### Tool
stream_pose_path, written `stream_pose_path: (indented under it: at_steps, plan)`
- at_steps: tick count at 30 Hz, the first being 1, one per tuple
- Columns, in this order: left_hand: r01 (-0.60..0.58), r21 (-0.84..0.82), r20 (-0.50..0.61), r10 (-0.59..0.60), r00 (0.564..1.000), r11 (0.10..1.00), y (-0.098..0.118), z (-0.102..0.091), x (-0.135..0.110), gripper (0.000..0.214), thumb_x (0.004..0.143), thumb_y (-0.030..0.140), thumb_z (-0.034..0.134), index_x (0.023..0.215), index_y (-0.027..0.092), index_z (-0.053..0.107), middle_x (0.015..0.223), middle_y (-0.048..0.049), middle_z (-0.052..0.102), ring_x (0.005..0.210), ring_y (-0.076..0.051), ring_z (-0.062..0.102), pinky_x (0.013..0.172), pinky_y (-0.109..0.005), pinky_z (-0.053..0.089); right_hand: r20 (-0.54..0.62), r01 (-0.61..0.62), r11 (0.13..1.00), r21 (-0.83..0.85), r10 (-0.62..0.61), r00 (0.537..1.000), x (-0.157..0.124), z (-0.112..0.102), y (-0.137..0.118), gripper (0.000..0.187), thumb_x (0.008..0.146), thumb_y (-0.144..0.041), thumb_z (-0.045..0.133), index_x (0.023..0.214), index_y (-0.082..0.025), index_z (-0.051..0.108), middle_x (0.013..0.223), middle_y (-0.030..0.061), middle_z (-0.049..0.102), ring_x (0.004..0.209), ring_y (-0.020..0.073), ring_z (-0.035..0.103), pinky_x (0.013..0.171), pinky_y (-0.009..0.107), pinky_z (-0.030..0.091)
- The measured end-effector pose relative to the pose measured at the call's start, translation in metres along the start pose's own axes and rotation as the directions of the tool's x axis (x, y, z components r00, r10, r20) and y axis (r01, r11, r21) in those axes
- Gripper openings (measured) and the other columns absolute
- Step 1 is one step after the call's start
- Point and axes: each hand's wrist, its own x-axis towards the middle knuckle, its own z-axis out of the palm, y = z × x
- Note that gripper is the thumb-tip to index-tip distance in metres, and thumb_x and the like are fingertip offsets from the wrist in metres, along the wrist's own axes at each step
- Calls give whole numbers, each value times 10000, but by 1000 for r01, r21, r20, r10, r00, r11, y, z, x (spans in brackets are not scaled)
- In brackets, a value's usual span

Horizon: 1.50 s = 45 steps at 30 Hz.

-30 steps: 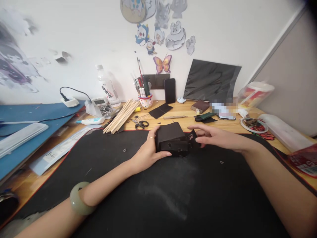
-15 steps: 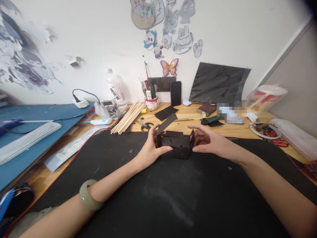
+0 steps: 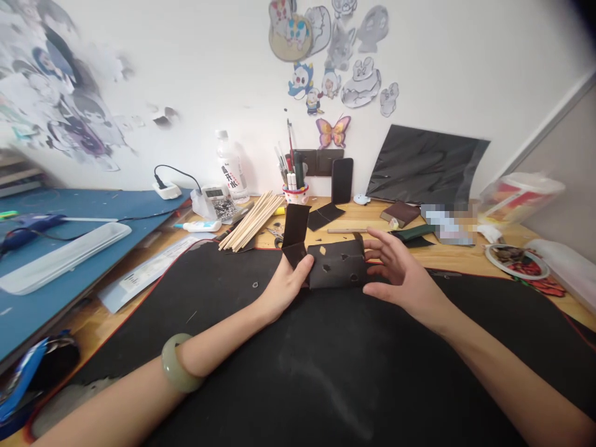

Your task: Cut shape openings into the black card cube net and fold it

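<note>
A small black paper box with small cut-out holes stands near the far edge of a black mat. One flap stands upright at its left end. My left hand grips the box's left end, thumb on the front face. A pale green bangle sits on that wrist. My right hand cups the box's right end, its fingers spread and curved around the side.
Behind the mat lie a bundle of wooden sticks, scissors, black paper pieces, a pen cup, a phone, a water bottle and a black sheet against the wall. A blue board lies left, tape and tubs right.
The box has been turned so a holed face points toward me, and its left flap has swung upright. Both hands shifted with it; the camera tilted slightly left.
</note>
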Motion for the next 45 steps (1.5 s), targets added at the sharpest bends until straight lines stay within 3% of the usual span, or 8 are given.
stream_pose_path:
  at_steps: [5,12,18,22,32,38,42,45]
  plan:
    - [209,-213,119,-187,975,954,15,5,-3,554,791,582,408,1193,202,444,1187,-120,516,958,-247,554,634,-317,534,-130,38,996,-82,-48,990,-2,7,-6,532,653,-309,699,1139,-310,484,1117,37,525,982,212,501,779,357,470]
    - [341,-196,227,-296,928,919,36,7,-8,635,774,670,279,1060,186,574,903,-109,625,734,-184,579,547,-276,522,-255,53,966,-254,-119,960,-4,10,-11,350,690,-343,660,1016,-277,553,1079,44,500,899,195,517,668,319,501]
    - [322,-169,228,-281,932,931,43,9,-11,643,767,682,273,1142,226,529,987,-107,620,773,-209,592,538,-286,520,-188,290,615,-733,-594,782,-12,12,-21,382,701,-193,660,1055,-290,550,1157,57,432,1104,252,420,910,430,394]
    - [280,-108,228,-250,941,954,50,10,-13,628,777,669,268,1164,242,517,1050,-98,608,852,-239,595,551,-288,523,-23,405,490,-772,-658,752,-14,14,-25,287,710,-135,646,956,-277,600,1069,44,539,1045,245,467,917,442,367]
    - [260,-34,199,-248,948,965,52,10,-14,664,773,670,270,1082,158,557,1041,-125,591,845,-248,593,562,-311,522,47,485,555,-676,-624,780,-12,14,-28,239,712,-121,644,916,-240,608,807,28,589,856,200,530,773,374,440]
    - [311,6,176,-308,935,950,51,5,-12,730,736,720,231,1065,151,549,927,-136,600,710,-211,584,520,-307,504,-80,373,727,-577,-504,860,-13,15,-28,126,736,-154,627,808,-258,617,769,12,593,802,190,544,761,369,435]
    - [220,-3,190,-216,958,975,51,3,-11,649,778,672,238,1180,217,468,1133,-121,534,687,-168,571,527,-285,490,-184,286,831,-477,-412,892,-12,10,-25,65,752,-189,614,759,-251,597,761,7,582,779,182,546,734,357,432]
    - [64,90,85,-71,994,994,47,3,-9,592,810,614,294,1246,224,390,1255,-115,448,924,-224,548,671,-322,496,-245,245,863,-441,-379,892,-10,6,-23,48,758,-203,606,751,-247,586,772,9,570,781,182,545,718,355,435]
